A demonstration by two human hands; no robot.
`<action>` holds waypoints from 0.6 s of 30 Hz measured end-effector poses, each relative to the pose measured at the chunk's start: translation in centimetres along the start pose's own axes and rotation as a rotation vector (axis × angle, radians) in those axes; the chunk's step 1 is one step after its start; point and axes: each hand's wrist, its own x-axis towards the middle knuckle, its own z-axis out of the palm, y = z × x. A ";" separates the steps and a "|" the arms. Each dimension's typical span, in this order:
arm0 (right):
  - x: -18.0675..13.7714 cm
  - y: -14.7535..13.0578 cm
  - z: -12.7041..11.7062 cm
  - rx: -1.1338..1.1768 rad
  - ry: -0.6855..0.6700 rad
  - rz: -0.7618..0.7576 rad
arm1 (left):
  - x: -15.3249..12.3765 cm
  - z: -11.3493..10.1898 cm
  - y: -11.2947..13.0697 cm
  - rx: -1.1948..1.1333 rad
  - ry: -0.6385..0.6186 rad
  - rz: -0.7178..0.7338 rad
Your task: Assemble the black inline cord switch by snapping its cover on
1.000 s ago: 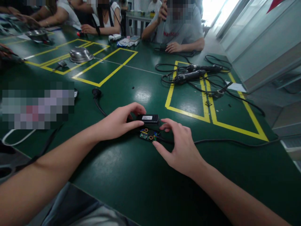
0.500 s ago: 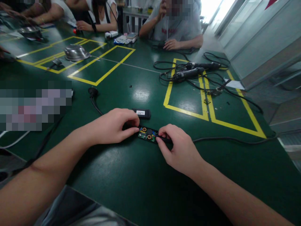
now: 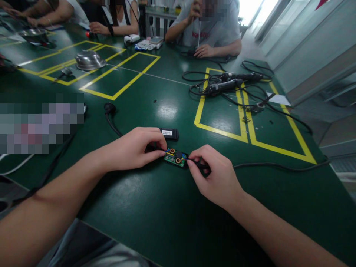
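Green circuit board [image 3: 175, 158], two copper-wound coils on top, sits between both hands, low over the dark green table [image 3: 133, 207]; can't tell if it touches. Left hand [image 3: 139, 149]: thumb and forefinger nearly together, closed on the board's left end; can't tell if the lead is in that pinch too. Right hand [image 3: 215, 173]: thumb and forefinger pinched on the black cable [image 3: 267, 164] right at the board's right end, other fingers curled over it. Cable runs off right. Black ribbed cover [image 3: 174, 134], white label up, lies just behind the left fingertips. Black plug [image 3: 109, 108] on the table, beyond the left wrist. Two black electric screwdrivers [image 3: 224, 87] lie well apart, far right, across yellow tape [image 3: 222, 132]. Steel bowl [image 3: 89, 60] far left. Co-worker's hand [image 3: 204, 51] rests at the far edge.
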 end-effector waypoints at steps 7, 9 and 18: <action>0.0 -0.2 -0.1 0.036 -0.035 0.037 | -0.1 -0.3 0.0 -0.031 -0.027 -0.043; 0.0 -0.1 -0.1 0.032 -0.053 0.051 | -0.1 -0.3 -0.2 -0.034 -0.041 -0.069; 0.1 0.3 0.1 0.010 -0.070 0.042 | 0.0 -0.1 -1.2 -0.054 -0.065 -0.019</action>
